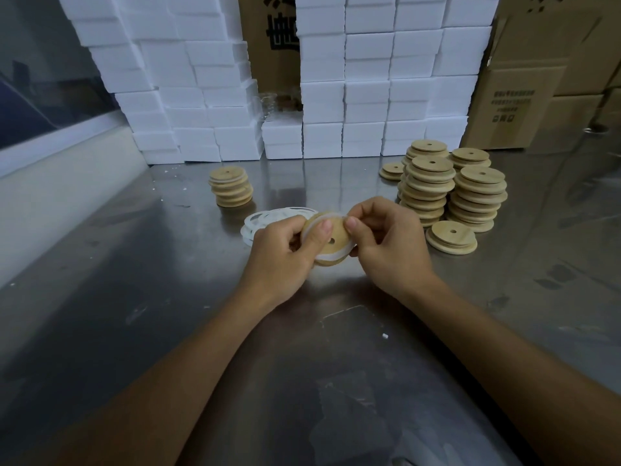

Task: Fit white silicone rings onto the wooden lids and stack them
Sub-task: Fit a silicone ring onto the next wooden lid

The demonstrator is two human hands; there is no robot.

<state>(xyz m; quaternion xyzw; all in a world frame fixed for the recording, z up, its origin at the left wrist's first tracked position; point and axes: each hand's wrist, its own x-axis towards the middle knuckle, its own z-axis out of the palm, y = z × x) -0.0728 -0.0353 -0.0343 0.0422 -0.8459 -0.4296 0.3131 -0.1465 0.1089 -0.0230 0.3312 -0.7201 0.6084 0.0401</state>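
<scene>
Holding a wooden lid [331, 238] between both hands just above the surface [168, 297], we have it tilted so its face with the small centre hole turns toward us, its flat axis leaning up and away. A white silicone ring [324, 256] wraps part of its rim, showing along the top and the bottom edge; whether it sits fully in place we cannot tell. Our left hand [285, 247] curls round the lid's left side with the thumb pressed on the face, and our right hand [386, 240] pinches the right edge, thumb tip at the rim. Both hands are equally close, so the seating push can come from either thumb. Just behind the left hand lie the loose spare rings [268, 216]. Farther left stands the short stack of finished lids [231, 187], nearer our left hand. The piles of bare lids [450, 190] sit beside the right hand. White foam boxes [369, 95] and cartons [544, 79] wall the back.
</scene>
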